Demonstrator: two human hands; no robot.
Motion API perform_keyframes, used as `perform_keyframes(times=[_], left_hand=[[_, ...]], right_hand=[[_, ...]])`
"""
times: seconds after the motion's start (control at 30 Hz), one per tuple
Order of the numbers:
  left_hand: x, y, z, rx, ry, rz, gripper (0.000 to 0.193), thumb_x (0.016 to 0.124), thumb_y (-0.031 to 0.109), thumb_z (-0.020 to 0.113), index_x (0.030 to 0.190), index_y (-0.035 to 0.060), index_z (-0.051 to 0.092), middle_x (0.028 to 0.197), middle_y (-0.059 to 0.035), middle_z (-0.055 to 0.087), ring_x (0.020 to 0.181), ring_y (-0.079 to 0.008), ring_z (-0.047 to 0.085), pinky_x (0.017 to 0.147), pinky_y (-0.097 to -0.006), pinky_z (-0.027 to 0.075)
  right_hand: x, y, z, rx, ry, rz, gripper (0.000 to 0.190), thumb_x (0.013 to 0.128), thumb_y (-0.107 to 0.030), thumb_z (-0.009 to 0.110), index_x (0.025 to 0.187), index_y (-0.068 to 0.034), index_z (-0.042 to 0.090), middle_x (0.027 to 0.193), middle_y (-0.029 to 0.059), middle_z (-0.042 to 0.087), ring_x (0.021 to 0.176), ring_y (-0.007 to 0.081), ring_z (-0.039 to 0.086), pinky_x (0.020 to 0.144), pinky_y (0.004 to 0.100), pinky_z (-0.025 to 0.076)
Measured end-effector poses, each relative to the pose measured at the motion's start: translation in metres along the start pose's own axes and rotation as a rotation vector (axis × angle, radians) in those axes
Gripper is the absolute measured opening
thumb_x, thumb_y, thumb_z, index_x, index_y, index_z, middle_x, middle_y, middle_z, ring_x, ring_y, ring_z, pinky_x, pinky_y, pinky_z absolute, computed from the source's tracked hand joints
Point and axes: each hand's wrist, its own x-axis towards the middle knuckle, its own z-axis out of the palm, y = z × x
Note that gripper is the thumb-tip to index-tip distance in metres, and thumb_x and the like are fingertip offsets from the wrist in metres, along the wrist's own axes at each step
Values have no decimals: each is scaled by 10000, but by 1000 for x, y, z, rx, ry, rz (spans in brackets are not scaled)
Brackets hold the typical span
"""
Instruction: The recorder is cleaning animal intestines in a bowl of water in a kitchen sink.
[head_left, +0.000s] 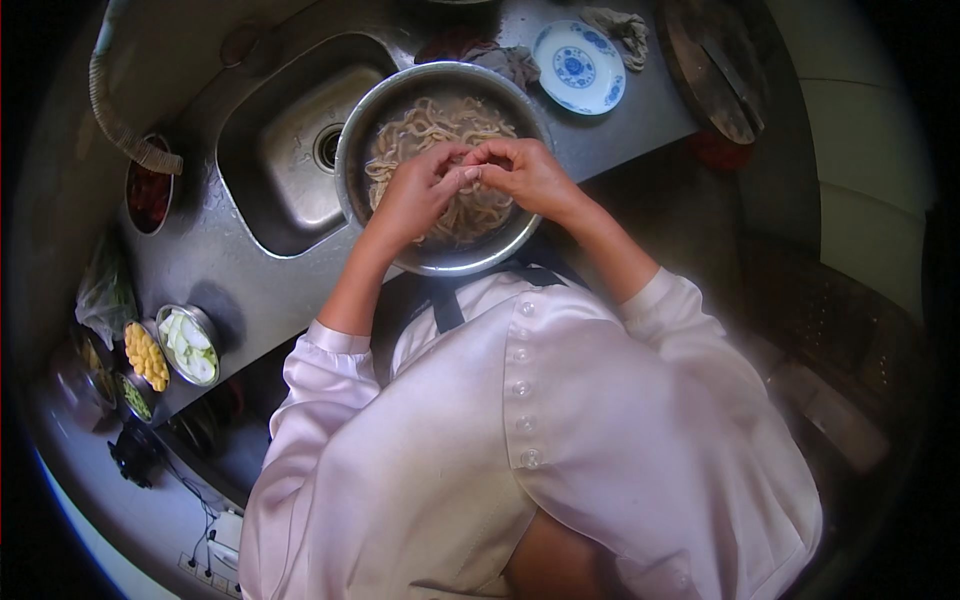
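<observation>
A large round metal basin (442, 265) holds many pale, long, curled strips (431, 124), perhaps intestines or squid-like pieces, lying in cloudy liquid. My left hand (424, 184) and my right hand (529, 176) meet above the middle of the basin, fingertips touching. The fingers and thumbs are bent together in a pinch. Whether a small piece of the strips is pinched between them cannot be told, since the fingers cover that spot.
Left of the basin is a steel sink (300, 150). A blue-patterned plate (579, 67), rags (626, 34) and a round chopping board (697, 60) with a cleaver (731, 82) lie to the right. Bowls of sliced vegetable (189, 346) and yellow pieces (147, 356) stand lower left.
</observation>
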Motion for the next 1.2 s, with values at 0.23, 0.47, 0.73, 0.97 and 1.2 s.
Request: perform_keyframes(times=[0.23,0.47,0.73,0.97,1.2], left_hand=[[-1,-10,-11,-133,-186,-265,206,896,182,610,1008,11,627,757,-8,620,685,-68,561,647,-201,429],[-2,-10,-6,-536,-254,-365,180,896,127,562,1009,1,625,811,-23,633,745,-94,596,704,-214,461],[-7,-6,-6,-347,-125,-299,176,830,133,673,939,-5,661,872,-18,647,812,-88,596,754,-226,466],[-10,0,-7,-459,-188,-376,159,868,119,601,965,4,655,837,-17,652,787,-71,585,757,-207,448],[-9,-5,-7,-369,-274,-375,138,887,111,545,957,32,633,818,-12,647,761,-58,564,735,-186,412]], right_hand=[[-4,8,-3,149,36,55,178,816,-7,595,988,32,611,837,40,632,739,70,580,669,213,483],[-6,5,-6,87,66,79,210,820,-19,598,1023,20,633,870,48,658,792,81,613,698,224,496],[-11,2,-11,51,-3,77,150,854,-82,606,962,18,631,787,35,650,721,81,606,650,233,490],[-16,2,-6,64,36,107,96,857,-69,545,858,1,611,708,37,626,580,97,579,538,256,460],[-14,0,-8,-152,52,80,141,868,-47,486,923,6,605,731,55,615,640,104,586,577,258,472]])
